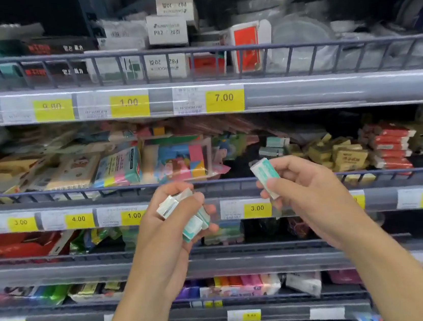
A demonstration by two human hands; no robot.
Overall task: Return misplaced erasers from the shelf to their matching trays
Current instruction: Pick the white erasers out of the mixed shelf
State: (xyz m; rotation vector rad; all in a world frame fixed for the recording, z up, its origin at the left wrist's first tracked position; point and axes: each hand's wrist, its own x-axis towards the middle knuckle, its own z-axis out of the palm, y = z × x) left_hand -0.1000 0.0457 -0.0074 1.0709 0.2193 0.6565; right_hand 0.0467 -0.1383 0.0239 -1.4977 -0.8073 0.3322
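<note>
My left hand (169,218) grips a bunch of white-and-teal erasers (185,217) in front of the middle shelf's price rail. My right hand (307,191) pinches one white-and-teal eraser (264,177) upright, just below the shelf's wire rail. On the shelf behind it lie two matching teal erasers (275,145), with tan-wrapped erasers (343,154) to their right and red-and-white erasers (392,146) further right.
Colourful packets (168,163) fill the middle shelf's left half. A wire rail (218,182) edges that shelf, with yellow price tags (257,208) below. White boxes (166,29) and a red box (245,46) stand on the top shelf. Lower shelves hold more packets.
</note>
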